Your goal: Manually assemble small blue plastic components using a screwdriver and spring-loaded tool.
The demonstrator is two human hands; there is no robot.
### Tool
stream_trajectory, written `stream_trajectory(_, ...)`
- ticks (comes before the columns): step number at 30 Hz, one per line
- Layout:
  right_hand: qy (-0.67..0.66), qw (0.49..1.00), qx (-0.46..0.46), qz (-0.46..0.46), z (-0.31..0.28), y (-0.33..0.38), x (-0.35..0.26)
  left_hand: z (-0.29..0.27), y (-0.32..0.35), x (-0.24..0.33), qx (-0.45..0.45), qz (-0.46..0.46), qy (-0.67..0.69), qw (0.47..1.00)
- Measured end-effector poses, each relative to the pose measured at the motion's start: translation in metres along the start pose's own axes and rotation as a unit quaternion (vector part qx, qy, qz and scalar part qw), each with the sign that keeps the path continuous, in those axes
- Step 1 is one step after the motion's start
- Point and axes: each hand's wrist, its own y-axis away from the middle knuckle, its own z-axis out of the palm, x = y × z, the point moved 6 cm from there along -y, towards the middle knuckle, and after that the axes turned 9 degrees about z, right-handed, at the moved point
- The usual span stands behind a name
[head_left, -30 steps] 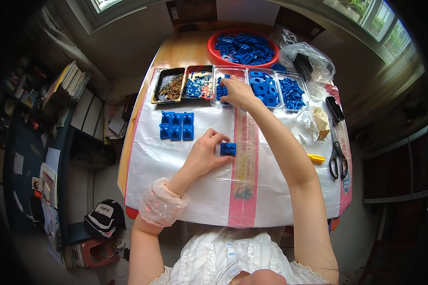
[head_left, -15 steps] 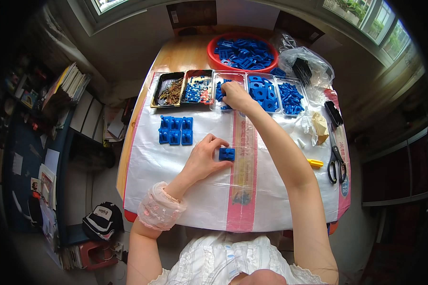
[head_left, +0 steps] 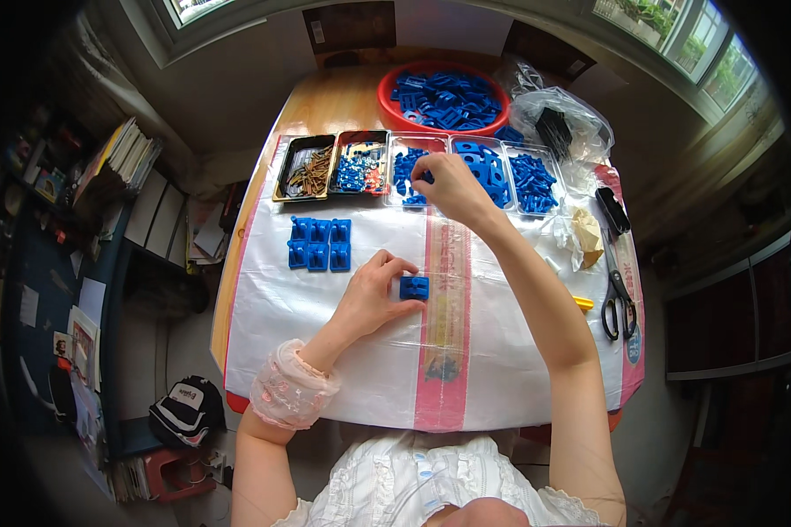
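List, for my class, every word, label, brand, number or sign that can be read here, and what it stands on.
None can be quoted reliably.
Black-and-white backpack: lettering on its front, too small to read with certainty.
Table cover: printing along its central stripe, too blurred.
Brown panel at the back: pale label, too small.
Blue block by the left hand: no lettering visible.

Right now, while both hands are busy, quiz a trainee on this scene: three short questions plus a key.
1. True or false: the right hand is inside the round red plastic basin.
2. How many square-based blue plastic pieces form the group on the left of the sheet?
3. The left hand's fingers are at:
A) the scissors
B) a single small blue plastic block
C) the yellow handle

Key:
1. False; it is by the clear plastic trays.
2. Six.
3. B.
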Motion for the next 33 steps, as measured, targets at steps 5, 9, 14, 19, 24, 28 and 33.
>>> stream_trajectory(5,0.04,0.999,-0.036,-0.008,0.013,0.057,0.019,0.002,-0.002,0.001,-0.001,0.009,0.006,1.0)
stream_trajectory(9,0.022,0.999,-0.046,0.005,0.026,0.084,0.03,0.0,-0.002,0.002,0.002,0.016,0.007,1.0)
stream_trajectory(14,0.025,0.998,-0.055,0.014,0.024,0.094,0.037,-0.002,-0.004,0.005,-0.001,0.013,0.01,1.0)
stream_trajectory(19,-0.023,0.999,-0.043,0.012,0.021,0.098,0.042,-0.001,-0.003,0.003,0.005,0.021,0.008,1.0)
stream_trajectory(24,-0.088,0.994,-0.057,0.028,0.012,0.103,0.043,-0.002,-0.003,0.005,-0.001,0.013,0.007,1.0)
stream_trajectory(28,-0.114,0.99,-0.072,0.045,0.007,0.103,0.049,-0.002,-0.003,0.004,0.0,0.022,0.001,1.0)
stream_trajectory(33,-0.081,0.995,-0.047,0.036,0.001,0.1,0.048,-0.002,-0.002,0.001,0.016,0.046,0.003,0.999)
